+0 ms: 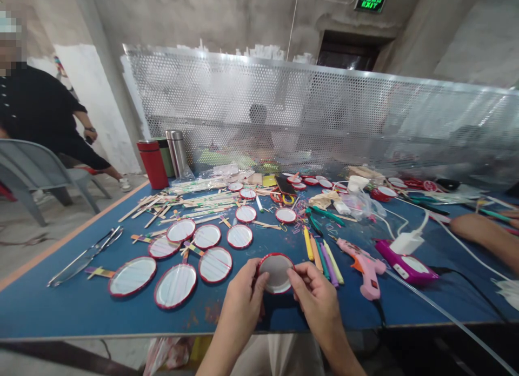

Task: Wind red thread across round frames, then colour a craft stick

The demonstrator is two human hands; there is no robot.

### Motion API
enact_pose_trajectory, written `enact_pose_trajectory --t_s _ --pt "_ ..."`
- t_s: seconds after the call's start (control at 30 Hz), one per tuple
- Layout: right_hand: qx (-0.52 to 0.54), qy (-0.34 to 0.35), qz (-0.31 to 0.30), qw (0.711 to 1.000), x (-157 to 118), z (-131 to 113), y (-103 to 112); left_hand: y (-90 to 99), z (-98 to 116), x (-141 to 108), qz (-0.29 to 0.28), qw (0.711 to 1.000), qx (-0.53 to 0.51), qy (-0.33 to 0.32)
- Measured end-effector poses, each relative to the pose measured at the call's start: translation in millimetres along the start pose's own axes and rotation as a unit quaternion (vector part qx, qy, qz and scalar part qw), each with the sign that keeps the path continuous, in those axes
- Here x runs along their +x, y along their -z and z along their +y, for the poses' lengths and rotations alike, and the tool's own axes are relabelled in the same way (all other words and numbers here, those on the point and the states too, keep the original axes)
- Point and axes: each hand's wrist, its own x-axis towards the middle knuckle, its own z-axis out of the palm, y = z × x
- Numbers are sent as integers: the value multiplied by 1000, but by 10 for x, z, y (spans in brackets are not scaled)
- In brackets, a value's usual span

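Both of my hands hold a round red-rimmed lid [276, 276] just above the front edge of the table, its greyish inner face turned up toward me. My left hand [245, 292] grips its left rim between thumb and fingers. On the opposite rim, my right hand [314, 289] pinches with thumb and curled fingers. Left of my hands lie several similar lids with pale faces, such as this lid [215, 264] and this larger lid [175, 286]. Some have coloured craft sticks [100, 272] attached. Marker-like coloured sticks [324, 257] lie just beyond my right hand.
A pink glue gun [365, 268] and a purple power strip [405, 262] with cords lie to the right. Loose wooden sticks [150, 208], pliers [314, 222], and glasses [87, 254] are spread about. Bottles [153, 165] stand behind. Another person's arm [482, 235] rests at right; someone walks at left.
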Motion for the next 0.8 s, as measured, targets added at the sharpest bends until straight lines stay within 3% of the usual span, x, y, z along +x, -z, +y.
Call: enact_pose_trajectory --t_s 0.37,0.5,0.57,0.67,0.77,0.8 --pt "-4 -24 -12 1000 13 23 -17 -7 -13 5 17 1000 21 2" --pt "-94 18 -20 995 59 -54 75 -26 -25 36 47 998 47 -15" --pt "-203 62 -32 977 129 -233 160 -41 -39 49 53 997 46 -25" --pt "-368 121 -93 917 367 -629 222 -53 -53 54 50 997 45 -31" --pt "-478 178 -131 850 805 -922 101 -48 -52 50 50 997 49 -32" --pt "-487 183 -137 843 985 -954 24 -43 -50 49 50 997 53 -34"
